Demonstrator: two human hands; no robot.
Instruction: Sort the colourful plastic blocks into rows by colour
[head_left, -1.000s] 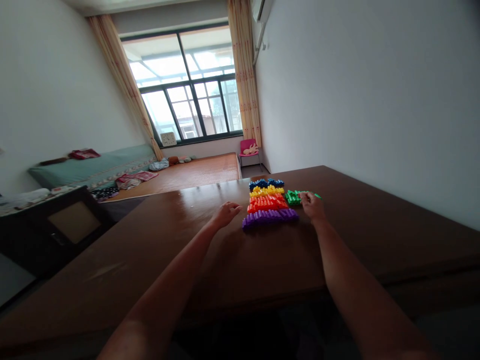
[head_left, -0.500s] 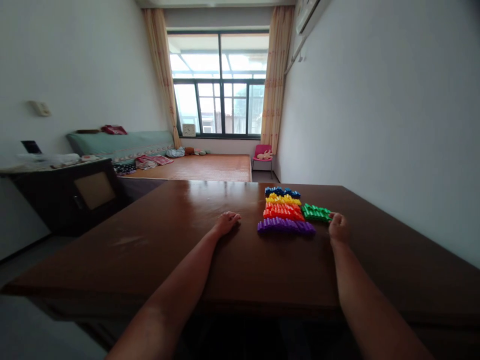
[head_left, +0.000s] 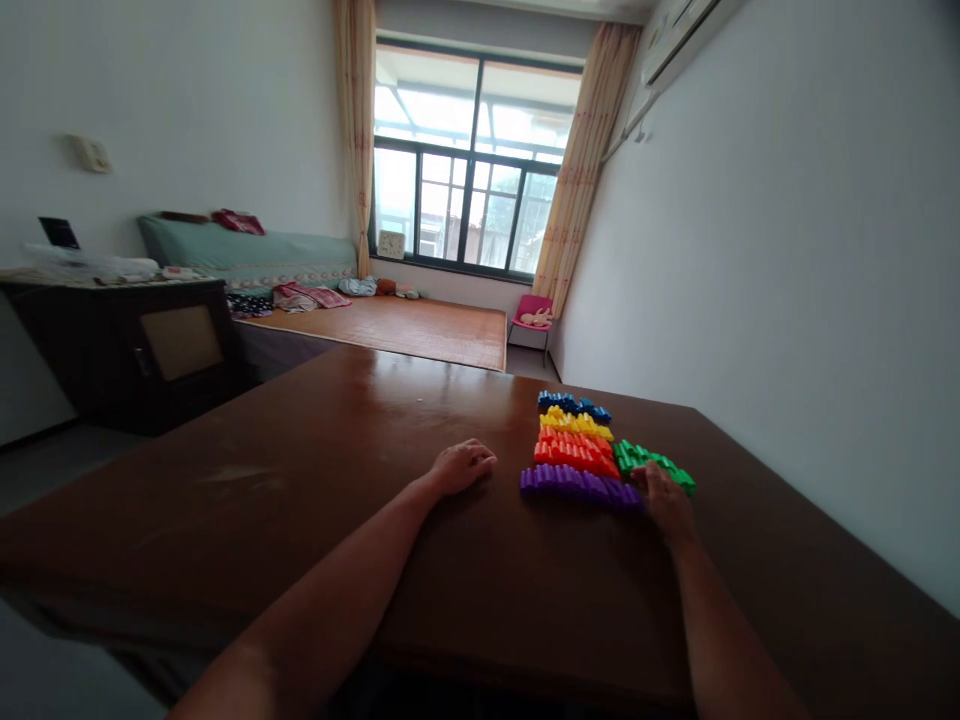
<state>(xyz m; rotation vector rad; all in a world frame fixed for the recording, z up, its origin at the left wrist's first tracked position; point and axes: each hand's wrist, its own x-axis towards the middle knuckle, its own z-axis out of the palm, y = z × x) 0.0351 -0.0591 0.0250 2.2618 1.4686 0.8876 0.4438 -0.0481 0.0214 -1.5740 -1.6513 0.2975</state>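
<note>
On the dark wooden table (head_left: 315,455), small glossy plastic pieces lie in rows grouped by colour: blue (head_left: 574,405), yellow (head_left: 576,423), orange-red (head_left: 576,454) and purple (head_left: 581,485). A green row (head_left: 667,470) slants beside the orange-red one, on its right. My right hand (head_left: 667,500) is at the near side of the green row, by the purple row's right end. Its fingers look apart and seem to touch the green pieces; part of that row is hidden behind them. My left hand (head_left: 461,467) rests on the table left of the rows, fingers loosely bent, holding nothing.
Beyond the table is a bed (head_left: 405,325) with clothes on it. A pink chair (head_left: 534,313) holding a plush toy stands under the curtain. A dark cabinet (head_left: 112,340) is at the left, and a white wall (head_left: 787,250) runs along the right.
My right hand has moved from the green row's right end to its near side. The green row now slants down to the right. The view has tilted; my left hand stays on the table.
</note>
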